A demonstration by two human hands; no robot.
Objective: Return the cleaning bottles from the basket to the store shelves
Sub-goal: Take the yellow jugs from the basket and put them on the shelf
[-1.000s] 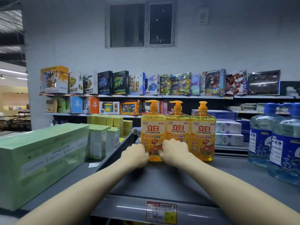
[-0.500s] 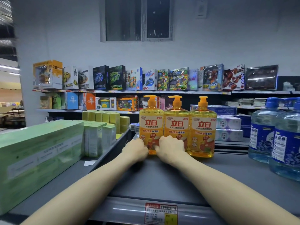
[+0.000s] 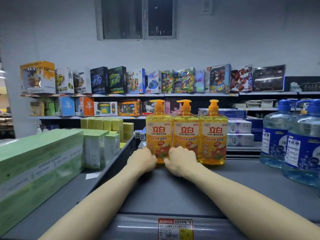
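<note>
- Grey store shelf (image 3: 242,184) fills the head view, its price tag (image 3: 174,228) at 6 o'clock; toy boxes (image 3: 121,80) line the far shelving under a dark window (image 3: 136,18).
- Three yellow pump bottles stand upright, touching, at 12 o'clock: left bottle (image 3: 158,134), middle bottle (image 3: 186,134), right bottle (image 3: 213,135).
- Left hand (image 3: 142,160) sits curled against the left bottle's lower left edge.
- Right hand (image 3: 181,160) is curled before the middle bottle's base, thumb toward the left bottle.
- Whether either hand grasps or only presses, I cannot tell.
- Blue water jugs (image 3: 277,141) stand at 3 o'clock, green cartons (image 3: 39,161) at 9 o'clock.
</note>
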